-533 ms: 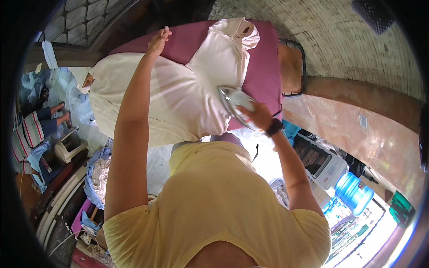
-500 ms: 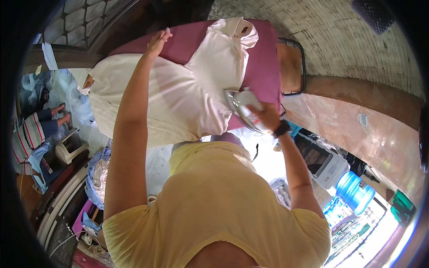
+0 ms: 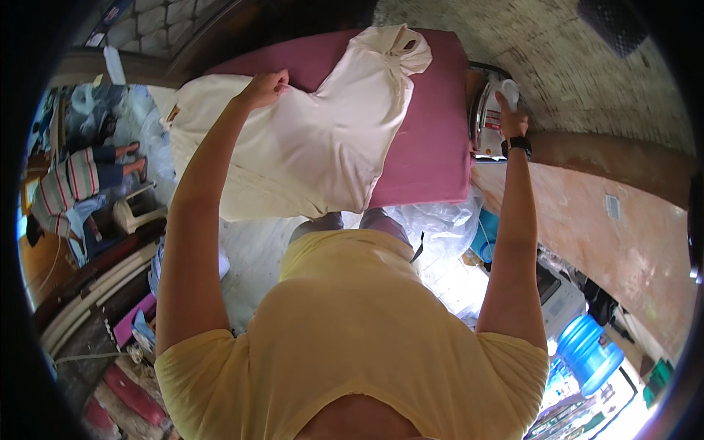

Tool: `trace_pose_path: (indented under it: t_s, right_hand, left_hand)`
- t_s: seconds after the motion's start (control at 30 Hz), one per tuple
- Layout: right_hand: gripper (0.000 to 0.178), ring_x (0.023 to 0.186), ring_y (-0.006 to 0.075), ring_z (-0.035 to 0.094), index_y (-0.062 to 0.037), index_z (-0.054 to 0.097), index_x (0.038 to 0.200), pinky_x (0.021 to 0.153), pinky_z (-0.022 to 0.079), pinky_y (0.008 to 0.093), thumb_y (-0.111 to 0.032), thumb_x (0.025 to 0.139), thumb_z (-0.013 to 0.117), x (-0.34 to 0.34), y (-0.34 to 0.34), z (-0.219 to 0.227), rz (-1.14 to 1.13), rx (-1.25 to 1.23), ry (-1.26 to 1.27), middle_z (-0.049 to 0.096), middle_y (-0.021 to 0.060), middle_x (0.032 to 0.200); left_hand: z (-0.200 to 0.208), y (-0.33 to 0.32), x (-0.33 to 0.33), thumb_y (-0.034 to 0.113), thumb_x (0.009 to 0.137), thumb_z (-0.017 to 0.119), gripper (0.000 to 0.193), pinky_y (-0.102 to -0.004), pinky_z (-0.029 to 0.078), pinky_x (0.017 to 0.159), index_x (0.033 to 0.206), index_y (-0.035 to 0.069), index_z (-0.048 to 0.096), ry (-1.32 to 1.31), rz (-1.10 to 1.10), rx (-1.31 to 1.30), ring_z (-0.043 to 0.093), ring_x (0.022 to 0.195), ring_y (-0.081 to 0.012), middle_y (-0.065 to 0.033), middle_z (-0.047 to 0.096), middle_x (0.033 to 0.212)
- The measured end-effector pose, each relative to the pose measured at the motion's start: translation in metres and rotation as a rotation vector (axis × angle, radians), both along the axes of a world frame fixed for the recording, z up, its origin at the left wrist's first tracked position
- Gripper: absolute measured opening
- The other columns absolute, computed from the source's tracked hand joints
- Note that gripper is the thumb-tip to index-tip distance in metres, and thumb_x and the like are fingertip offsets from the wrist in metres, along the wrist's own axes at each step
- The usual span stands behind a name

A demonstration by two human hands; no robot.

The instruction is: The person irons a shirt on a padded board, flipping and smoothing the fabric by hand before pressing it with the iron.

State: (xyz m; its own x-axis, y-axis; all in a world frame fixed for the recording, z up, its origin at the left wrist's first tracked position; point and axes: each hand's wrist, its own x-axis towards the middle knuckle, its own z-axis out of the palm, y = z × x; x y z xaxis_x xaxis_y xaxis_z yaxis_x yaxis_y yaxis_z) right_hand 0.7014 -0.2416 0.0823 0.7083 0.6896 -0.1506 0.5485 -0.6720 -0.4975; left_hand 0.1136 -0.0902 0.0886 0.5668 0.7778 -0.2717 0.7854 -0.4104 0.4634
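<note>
A cream short-sleeved shirt [image 3: 323, 139] lies spread over the maroon padded ironing board [image 3: 433, 154], its near edge hanging over the front. At the shirt's far edge, left of the middle, my left hand [image 3: 264, 89] is closed, with the cloth pinched in its fingers. Off the board's right end, my right hand [image 3: 515, 123] grips the handle of a white and silver iron [image 3: 490, 128]. The iron is over the black-framed rest [image 3: 475, 67] there, and the hand and the wrist cover part of it.
Another person in a striped top [image 3: 70, 180] sits at the far left, beside a beige stool [image 3: 139, 209]. Clear plastic sheeting [image 3: 440, 220] lies below the board. At the lower right stands a blue water jug [image 3: 587, 352]. A wall [image 3: 572, 198] borders the right side.
My right hand has carried the iron from the shirt's near right side to the rest at the board's right end. My left hand has come nearer and closed on the shirt's far edge.
</note>
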Motion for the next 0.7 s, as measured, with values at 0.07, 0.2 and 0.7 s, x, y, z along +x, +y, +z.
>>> trace_pose_path:
  t_s: [0.07, 0.2, 0.7]
  right_hand:
    - [0.105, 0.101, 0.0368, 0.066, 0.0109, 0.069, 0.103, 0.092, 0.048, 0.0424, -0.085, 0.06, 0.062, -0.002, -0.002, -0.008, -0.008, -0.035, -0.017, 0.069, 0.0271, 0.097]
    - [0.102, 0.103, 0.0373, 0.065, 0.0069, 0.068, 0.106, 0.091, 0.048, 0.0433, -0.085, 0.061, 0.062, 0.001, -0.012, -0.012, 0.03, -0.049, 0.002, 0.068, 0.0276, 0.102]
    - [0.035, 0.096, 0.0358, 0.057, -0.0057, 0.058, 0.094, 0.086, 0.043, 0.0496, -0.037, 0.084, 0.07, -0.351, -0.197, -0.049, 0.778, 0.005, -0.097, 0.06, 0.0154, 0.102]
  left_hand:
    - [0.008, -0.012, -0.003, 0.016, 0.089, 0.065, 0.017, -0.0456, 0.047, 0.076, 0.088, 0.005, 0.052, -0.055, -0.018, 0.047, 0.063, 0.089, -0.0344, -0.0133, 0.064, 0.084]
    - [0.001, -0.018, -0.022, 0.018, 0.092, 0.06, 0.015, -0.0467, 0.045, 0.079, 0.093, 0.004, 0.054, 0.054, -0.161, 0.334, 0.06, 0.094, -0.0371, -0.0161, 0.063, 0.088]
    - [0.07, -0.05, -0.039, 0.022, 0.098, 0.052, 0.016, -0.0486, 0.043, 0.069, 0.102, 0.008, 0.057, -0.124, -0.15, 0.361, 0.058, 0.082, -0.04, -0.0176, 0.061, 0.082]
